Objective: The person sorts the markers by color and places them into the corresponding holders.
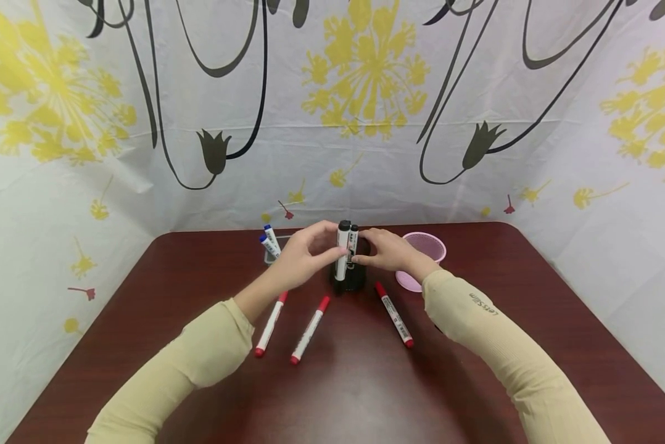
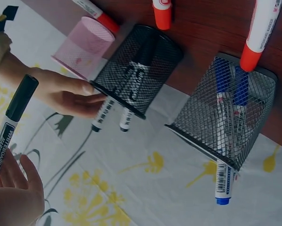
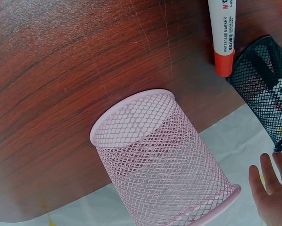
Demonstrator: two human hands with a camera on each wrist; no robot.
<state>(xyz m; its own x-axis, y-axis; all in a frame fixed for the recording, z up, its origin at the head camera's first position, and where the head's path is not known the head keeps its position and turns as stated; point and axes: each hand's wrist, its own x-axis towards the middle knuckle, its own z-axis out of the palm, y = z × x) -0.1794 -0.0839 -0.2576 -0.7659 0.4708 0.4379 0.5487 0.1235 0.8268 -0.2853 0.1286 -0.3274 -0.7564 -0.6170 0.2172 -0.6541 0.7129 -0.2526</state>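
My left hand [image 1: 307, 254] pinches a white whiteboard marker with a black cap [image 1: 342, 253], held upright over the black mesh pen holder [image 1: 356, 280]. In the left wrist view the same marker [image 2: 6, 127] stands apart from the holder. Two black-ended markers [image 2: 127, 117] lean inside that holder [image 2: 162, 56], their ends past its rim. My right hand [image 1: 390, 250] holds the holder near its rim, thumb on the near side and fingers beyond. In the right wrist view, the fingers [image 3: 269, 176] show beside the rim.
A pink mesh pen holder [image 3: 164, 174] stands right of the black one. At the left, partly behind my left hand, a grey mesh holder [image 2: 193, 113] contains blue-capped markers [image 1: 269, 240]. Three red-capped markers, one on the right [image 1: 393, 314], lie on the dark table [image 1: 343, 401].
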